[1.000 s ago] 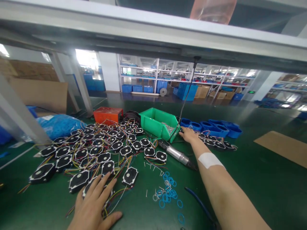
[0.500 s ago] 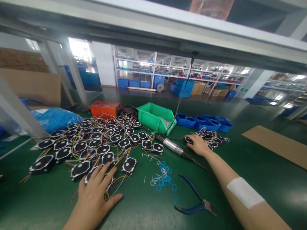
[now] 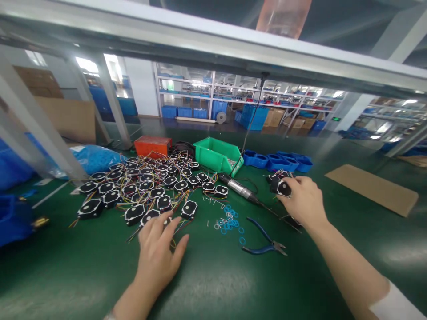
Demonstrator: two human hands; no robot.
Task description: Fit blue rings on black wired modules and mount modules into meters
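My right hand [image 3: 305, 200] is closed around a small black stepper motor [image 3: 284, 189] with pale corners, above a small group of similar motors at the right that it partly hides. My left hand [image 3: 160, 244] reaches over the front of a large spread of wired stepper motors [image 3: 134, 214]. Its fingers are apart, with the tips over one motor and nothing gripped. Between the hands lie blue rings [image 3: 230, 224], loose screws [image 3: 213, 201] and blue-handled cutting pliers [image 3: 263, 250]. A black and silver electric screwdriver [image 3: 240, 190] lies behind them on its cord.
Behind the motors stand an orange box [image 3: 152, 146] and a green bin [image 3: 213, 155] holding small metal parts. Blue plastic housings [image 3: 283, 161] sit right of the bin. A flat cardboard piece [image 3: 373, 189] lies at far right. A shelf beam [image 3: 213, 42] crosses overhead.
My right hand has closed on a stepper motor in the right-hand group and brought it slightly nearer. My left hand stays over the front motors, fingers still spread. The camera view has shifted.
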